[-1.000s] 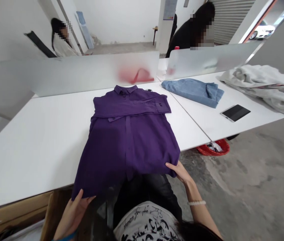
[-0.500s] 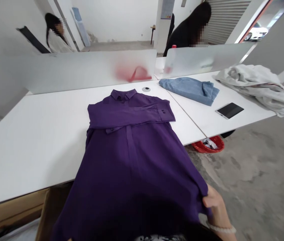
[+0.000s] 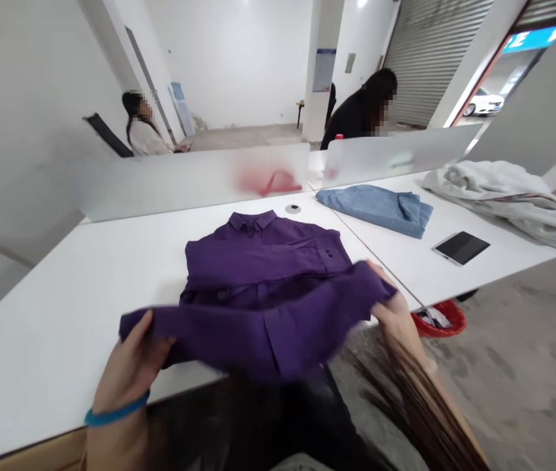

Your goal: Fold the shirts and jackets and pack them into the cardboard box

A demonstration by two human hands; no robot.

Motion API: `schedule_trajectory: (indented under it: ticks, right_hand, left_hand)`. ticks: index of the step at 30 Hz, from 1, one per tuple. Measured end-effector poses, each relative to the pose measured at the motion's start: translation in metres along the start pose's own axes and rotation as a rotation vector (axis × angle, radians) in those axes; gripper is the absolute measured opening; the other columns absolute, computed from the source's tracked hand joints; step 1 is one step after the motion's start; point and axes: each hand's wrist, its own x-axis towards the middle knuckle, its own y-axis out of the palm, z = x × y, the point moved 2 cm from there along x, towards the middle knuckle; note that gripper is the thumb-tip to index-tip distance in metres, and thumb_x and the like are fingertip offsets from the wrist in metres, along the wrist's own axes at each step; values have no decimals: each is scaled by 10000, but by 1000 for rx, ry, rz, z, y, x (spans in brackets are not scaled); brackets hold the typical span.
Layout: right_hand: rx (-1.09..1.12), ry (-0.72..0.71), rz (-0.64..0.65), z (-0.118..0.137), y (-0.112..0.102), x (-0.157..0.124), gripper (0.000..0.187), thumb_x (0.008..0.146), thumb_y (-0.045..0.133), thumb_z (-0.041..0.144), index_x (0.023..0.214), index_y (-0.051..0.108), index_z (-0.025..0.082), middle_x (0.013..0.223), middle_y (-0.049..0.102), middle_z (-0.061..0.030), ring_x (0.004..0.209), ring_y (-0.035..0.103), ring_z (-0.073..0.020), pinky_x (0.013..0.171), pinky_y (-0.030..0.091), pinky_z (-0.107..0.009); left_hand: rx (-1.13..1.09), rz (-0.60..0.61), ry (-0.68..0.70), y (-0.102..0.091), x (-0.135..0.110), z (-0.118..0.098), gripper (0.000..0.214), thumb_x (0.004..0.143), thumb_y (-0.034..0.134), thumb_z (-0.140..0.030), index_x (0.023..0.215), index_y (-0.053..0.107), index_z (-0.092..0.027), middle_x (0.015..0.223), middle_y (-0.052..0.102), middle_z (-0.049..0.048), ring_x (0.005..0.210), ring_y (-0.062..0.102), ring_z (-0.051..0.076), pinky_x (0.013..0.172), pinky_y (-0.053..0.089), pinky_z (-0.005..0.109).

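A purple shirt lies front up on the white table, its collar toward the divider and both sleeves crossed over the chest. Its lower part is lifted off the near table edge and doubled upward. My left hand, with a blue band at the wrist, grips the left side of this raised part. On the other side, my right hand pinches the opposite corner. Between the hands the cloth sags and is blurred by motion. Some fingers are hidden behind the fabric.
Folded blue jeans, a tablet and a heap of pale cloth lie to the right. A frosted divider runs along the back, with two people beyond it. Below stand a red basket and a cardboard box.
The shirt's lower part has been raised from hanging over the table edge and brought up toward the sleeves. My left hand has come into view; my right hand has moved up and inward.
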Motion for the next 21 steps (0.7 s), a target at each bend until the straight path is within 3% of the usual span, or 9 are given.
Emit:
schedule_trajectory:
  ticks: [1, 3, 4, 5, 7, 9, 12, 16, 21]
  right_hand:
    - [62, 20, 14, 13, 12, 32, 749, 797, 474, 670, 1413, 391, 252, 1405, 473, -52, 1344, 358, -298, 1091, 332, -467]
    - [98, -26, 62, 30, 40, 97, 716, 895, 199, 666, 1410, 394, 208, 1368, 513, -82, 1283, 450, -266, 1021, 408, -456]
    - [113, -68, 127, 33, 55, 125, 731, 915, 88, 638, 1425, 362, 191, 1371, 509, -99, 1255, 483, -251, 992, 430, -449]
    - [78, -105, 205, 31, 69, 148, 743, 923, 5, 606, 1448, 311, 178, 1383, 495, -110, 1244, 496, -231, 988, 431, -433]
    - [-212, -137, 235, 14, 91, 176, 751, 933, -66, 552, 1454, 297, 151, 1388, 485, -136, 1256, 485, -219, 1031, 378, -440]
    - [-459, -167, 221, -10, 105, 182, 711, 944, 113, 594, 1408, 394, 134, 1403, 461, -155, 1328, 388, -263, 1107, 226, -502]
    - [-741, -251, 242, -42, 112, 172, 631, 911, 389, 573, 1359, 479, 138, 1460, 378, -157, 1403, 204, -333, 1115, 21, -581]
    - [-1060, -257, 259, -58, 103, 174, 599, 941, 361, 517, 1435, 375, 179, 1516, 278, -121, 1408, 178, -343, 1112, 103, -575]
    - [-1046, -220, 149, -50, 76, 178, 563, 963, 347, 406, 1423, 373, 83, 1475, 347, -173, 1373, 282, -325, 1109, 219, -482]
  left_hand:
    - [2, 67, 92, 22, 20, -13, 402, 845, 556, -398, 1150, 574, -137, 1002, 719, 49, 1019, 642, 232, 878, 543, 353]
    - [81, 240, 367, 61, 58, -30, 517, 912, 405, -476, 1278, 478, -118, 1308, 561, 140, 1193, 539, 256, 1014, 434, 440]
    - [192, 223, 482, 76, 75, -32, 564, 899, 424, -490, 1330, 428, -126, 1373, 492, 171, 1221, 514, 272, 1039, 397, 465]
    - [350, 204, 548, 87, 91, -28, 616, 879, 452, -512, 1354, 406, -124, 1406, 446, 194, 1250, 484, 290, 1061, 362, 474]
    - [766, 229, 621, 101, 113, -9, 645, 878, 421, -542, 1357, 421, -110, 1409, 432, 216, 1293, 425, 321, 1085, 301, 499]
    - [1131, 280, 673, 104, 125, 16, 624, 911, 329, -537, 1341, 458, -102, 1406, 435, 213, 1320, 377, 342, 1091, 236, 539]
    - [1313, 297, 718, 97, 132, 43, 599, 929, 287, -512, 1327, 488, -111, 1421, 419, 199, 1328, 360, 351, 1087, 208, 558]
    - [1506, 276, 745, 87, 142, 47, 588, 919, 326, -497, 1364, 454, -135, 1457, 372, 175, 1369, 297, 328, 1109, 201, 532]
    - [1654, 175, 797, 78, 141, 44, 590, 934, 279, -410, 1381, 413, -49, 1444, 382, 196, 1367, 296, 342, 1105, 214, 547]
